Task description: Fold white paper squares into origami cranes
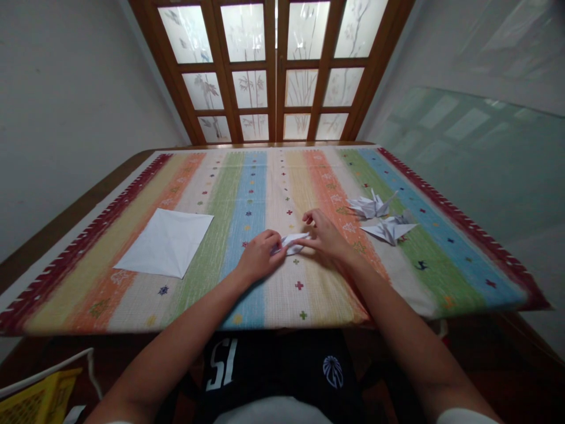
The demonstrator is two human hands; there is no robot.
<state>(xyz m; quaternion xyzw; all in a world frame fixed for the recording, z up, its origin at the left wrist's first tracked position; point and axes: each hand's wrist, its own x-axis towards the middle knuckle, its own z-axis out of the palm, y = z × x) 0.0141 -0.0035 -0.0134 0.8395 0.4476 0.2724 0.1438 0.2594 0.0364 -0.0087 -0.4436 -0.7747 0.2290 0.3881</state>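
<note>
**Close work, low and centred**

Left hand [260, 256] curled almost shut, fingers wrapped over the near end of a folded white paper [292, 242], holding it down on a striped woven tablecloth [247, 176]. Right hand [322, 235] half open, knuckles raised, fingertips angled down at the paper's far end; firm grip or light touch impossible to tell from this angle. Both forearms reaching in from the lower corners, elbows cut off by the frame.

Paper narrow and pointed, layered, lying between the hands on a cream stripe just right of the blue one. Much of it hidden under the left fingers, so the exact fold stays hard to make out.

Near the right hand, a paper crane [371, 206] and a second paper crane [391, 229], almost touching each other. Well left, a creased white paper square [165, 242] lying flat. At the bottom edge, dark shorts [273, 365] with white lettering, and a yellow crate [39, 400], cut off at the corner.
</note>
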